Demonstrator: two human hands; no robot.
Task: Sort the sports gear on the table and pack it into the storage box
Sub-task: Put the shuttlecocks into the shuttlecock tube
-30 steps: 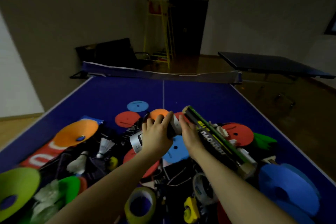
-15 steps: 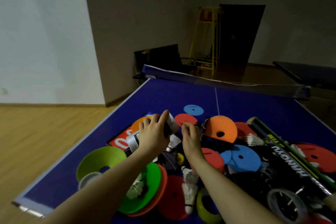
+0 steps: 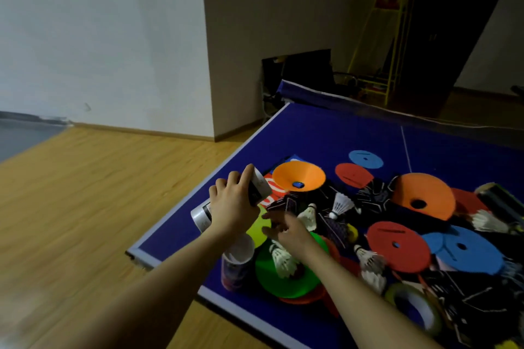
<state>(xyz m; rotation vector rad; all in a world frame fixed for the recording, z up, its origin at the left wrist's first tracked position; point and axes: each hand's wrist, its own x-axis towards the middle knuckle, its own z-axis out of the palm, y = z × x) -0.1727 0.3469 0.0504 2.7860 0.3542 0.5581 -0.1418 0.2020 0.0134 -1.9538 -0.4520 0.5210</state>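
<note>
Gripping a short black-and-white cylindrical tube (image 3: 256, 188) with its fingers curled round the barrel, the left hand (image 3: 231, 207) holds it above the near left corner of the blue table-tennis table (image 3: 326, 133), the tube's long axis tilted from lower left to upper right. Just right of it, the right hand (image 3: 286, 228) hovers with fingers loosely spread, holding nothing. It is the nearer hand to the white feather shuttlecock (image 3: 309, 215) lying just beyond its fingertips; no storage box is in view.

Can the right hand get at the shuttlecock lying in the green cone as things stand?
Probably yes. The right hand is open and empty, hovering just above the shuttlecock in the green cone; nothing lies between them.
</note>
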